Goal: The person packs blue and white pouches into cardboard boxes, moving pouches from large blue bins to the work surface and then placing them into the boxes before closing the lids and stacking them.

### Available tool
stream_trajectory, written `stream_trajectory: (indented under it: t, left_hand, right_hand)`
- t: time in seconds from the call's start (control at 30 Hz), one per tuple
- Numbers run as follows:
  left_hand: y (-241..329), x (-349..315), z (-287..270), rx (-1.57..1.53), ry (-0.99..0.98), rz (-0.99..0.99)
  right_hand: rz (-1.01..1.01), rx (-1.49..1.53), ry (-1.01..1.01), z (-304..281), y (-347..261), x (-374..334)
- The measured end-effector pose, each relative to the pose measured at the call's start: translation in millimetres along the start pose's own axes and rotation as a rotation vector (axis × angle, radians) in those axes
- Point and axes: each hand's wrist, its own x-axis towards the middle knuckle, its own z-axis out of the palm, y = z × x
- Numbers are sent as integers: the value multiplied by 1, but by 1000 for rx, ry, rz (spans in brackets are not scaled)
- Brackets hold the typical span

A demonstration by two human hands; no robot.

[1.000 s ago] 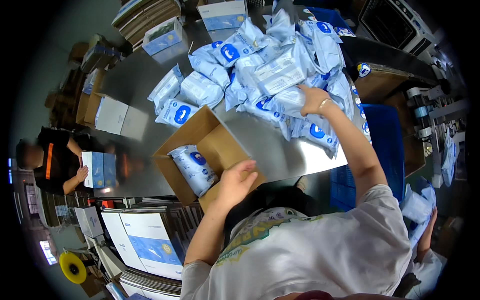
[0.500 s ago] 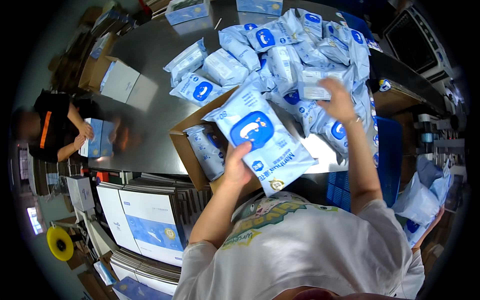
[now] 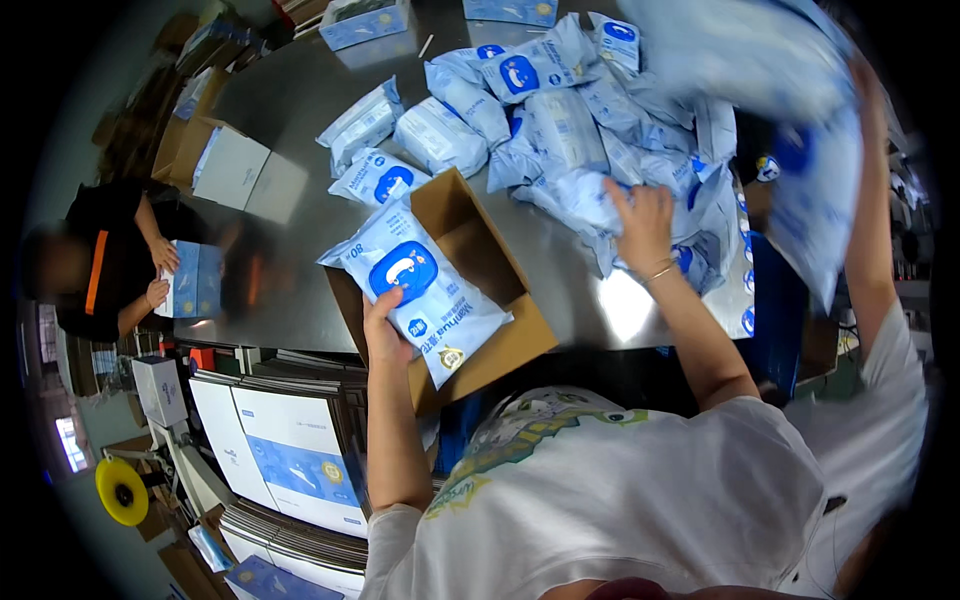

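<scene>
At the near edge of the metal table [image 3: 300, 250], the left hand [image 3: 388, 328] grips a pale blue pack [image 3: 425, 290] by its near left side, thumb on the printed face and the other fingers hidden beneath. The pack lies tilted above the left part of an open brown carton [image 3: 510, 345]; whether it touches the cardboard cannot be told. It looks soft and fairly dense, likely to sag a little if held at one end. Its glossy film may slide under a light pinch, so a broad hold around the plump middle should serve better than the thin crimped ends, which could crease or tear. The carton walls look stiff, though their edges could snag the film.

Farther right, the right hand [image 3: 645, 235] reaches onto a pile of packs [image 3: 565, 130], fingers spread and bent; whether they close on one cannot be told. The packs there overlap, so pulling one may drag its neighbours. Left of the pile lie a few looser packs [image 3: 440, 137], easier to grasp around their sides. At the far side stands a small open box [image 3: 365, 25].
</scene>
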Motion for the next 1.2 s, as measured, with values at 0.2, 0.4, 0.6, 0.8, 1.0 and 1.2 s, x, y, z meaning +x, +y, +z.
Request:
stream_trajectory:
  t: [0.2,0.4,0.6,0.8,1.0,1.2]
  left_hand:
    - [-30,12,-32,-75,-81,-168]
    - [-26,9,-21,-47,-110,-343]
    - [-49,61,-24,122,-11,-190]
    - [-97,114,-67,877,346,199]
    - [-59,40,-5,1395,564,383]
    - [-82,23,-29,1580,290,591]
  right_hand:
    - [-179,99,275,32,-11,-38]
    - [55,187,7,-15,-21,-25]
    - [249,1511,10,-90,-87,-18]
    - [215,1029,-189,-88,-194,22]
    - [161,298,-343,-23,-205,38]
    - [161,238,-539,27,-240,46]
